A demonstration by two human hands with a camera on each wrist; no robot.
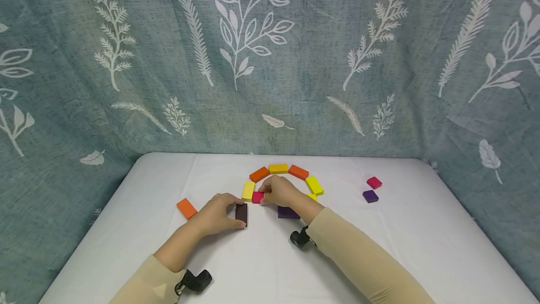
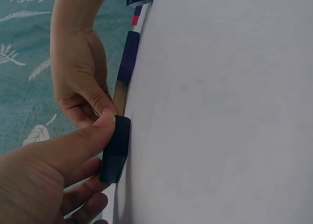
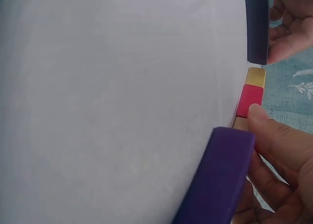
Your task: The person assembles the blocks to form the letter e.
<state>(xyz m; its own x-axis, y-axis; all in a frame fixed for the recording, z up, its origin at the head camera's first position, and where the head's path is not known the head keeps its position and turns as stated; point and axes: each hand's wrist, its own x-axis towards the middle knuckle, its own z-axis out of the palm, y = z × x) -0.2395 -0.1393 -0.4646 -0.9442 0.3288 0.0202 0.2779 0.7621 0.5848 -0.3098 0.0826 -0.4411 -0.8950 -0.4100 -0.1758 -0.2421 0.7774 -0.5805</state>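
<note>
Head view: left hand (image 1: 214,215), fingers pinching dark block (image 1: 242,215); right hand (image 1: 279,191), fingers pinching red block (image 1: 257,197). Risk: a sideways nudge could knock adjoining yellow block (image 1: 248,191) askew.

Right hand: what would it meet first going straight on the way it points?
Probably the yellow block, just beyond the red block that the right hand pinches; whether the two blocks already touch is hard to tell.
</note>
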